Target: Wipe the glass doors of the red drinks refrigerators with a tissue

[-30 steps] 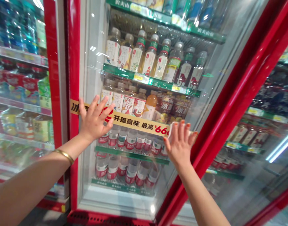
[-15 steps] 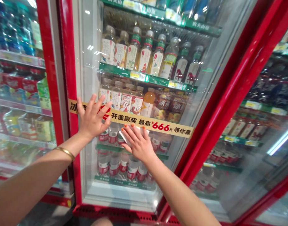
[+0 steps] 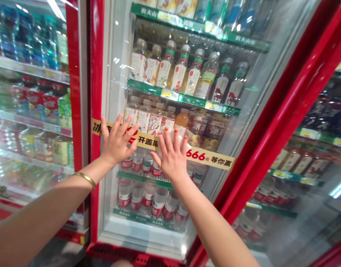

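My left hand (image 3: 116, 144) lies spread on the glass door (image 3: 150, 185) of a drinks cooler, over the left part of a yellow banner strip (image 3: 222, 161) with black and red print. A gold bangle (image 3: 87, 180) circles that wrist. To its right, my right hand (image 3: 173, 159), with orange nails, presses flat on the door across the middle of the strip. A thin white sheet, cloth or tissue (image 3: 181, 136), shows between and beside its fingers; most of it is hidden. Both hands have their fingers stretched out.
Behind the glass, bottles (image 3: 178, 74) stand on shelves with green edges (image 3: 184, 97). A red frame (image 3: 253, 159) borders the door on the right, another red post (image 3: 96, 92) on the left. More coolers with bottles (image 3: 45, 105) flank it.
My right hand has slid up and slightly right over the glass, from below the strip onto it, with the white sheet under it. My left hand keeps its place on the strip; the view shifted.
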The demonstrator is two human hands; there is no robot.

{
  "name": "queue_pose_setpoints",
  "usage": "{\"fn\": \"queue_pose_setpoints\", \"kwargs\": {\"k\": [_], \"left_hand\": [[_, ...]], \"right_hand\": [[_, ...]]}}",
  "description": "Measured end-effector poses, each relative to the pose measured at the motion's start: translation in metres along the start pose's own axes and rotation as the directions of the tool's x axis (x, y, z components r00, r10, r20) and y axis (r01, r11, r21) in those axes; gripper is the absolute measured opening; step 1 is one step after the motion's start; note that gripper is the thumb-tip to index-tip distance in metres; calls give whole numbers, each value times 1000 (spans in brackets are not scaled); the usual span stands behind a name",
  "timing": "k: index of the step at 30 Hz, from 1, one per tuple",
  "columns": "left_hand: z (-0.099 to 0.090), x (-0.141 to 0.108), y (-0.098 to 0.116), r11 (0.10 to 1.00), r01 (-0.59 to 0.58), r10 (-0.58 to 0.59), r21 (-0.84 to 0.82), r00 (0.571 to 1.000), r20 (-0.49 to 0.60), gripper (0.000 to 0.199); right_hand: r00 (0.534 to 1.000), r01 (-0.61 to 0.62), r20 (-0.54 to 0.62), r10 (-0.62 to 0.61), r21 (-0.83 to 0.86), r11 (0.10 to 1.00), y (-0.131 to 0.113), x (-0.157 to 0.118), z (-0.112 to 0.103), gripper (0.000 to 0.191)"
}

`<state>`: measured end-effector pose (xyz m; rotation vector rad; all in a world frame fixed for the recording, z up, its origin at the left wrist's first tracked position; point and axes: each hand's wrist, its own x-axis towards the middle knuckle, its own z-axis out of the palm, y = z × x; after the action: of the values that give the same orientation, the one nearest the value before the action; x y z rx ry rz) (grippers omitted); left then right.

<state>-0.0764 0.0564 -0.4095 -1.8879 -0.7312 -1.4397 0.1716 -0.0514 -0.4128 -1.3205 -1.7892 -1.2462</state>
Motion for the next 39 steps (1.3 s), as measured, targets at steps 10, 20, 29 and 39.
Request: {"fn": "queue_pose_setpoints", "kwargs": {"k": [10, 20, 29, 39], "left_hand": [[-1, -57, 38, 994, 80, -83, 68, 995, 47, 91], [19, -101, 45, 994, 96, -92, 57, 993, -68, 88], [20, -103, 52, 991, 132, -127, 38, 986, -110, 82], [19, -107, 48, 993, 107, -100, 54, 986, -132, 84]], "right_hand": [[994, -63, -93, 48, -162, 985, 67, -9, -38, 82], [913, 403, 58, -403, 17, 915, -19, 82, -6, 76], [987, 157, -27, -159, -70, 985, 56, 89, -46, 80], [911, 409, 33, -412, 73, 910, -58, 164, -4, 75]]}}
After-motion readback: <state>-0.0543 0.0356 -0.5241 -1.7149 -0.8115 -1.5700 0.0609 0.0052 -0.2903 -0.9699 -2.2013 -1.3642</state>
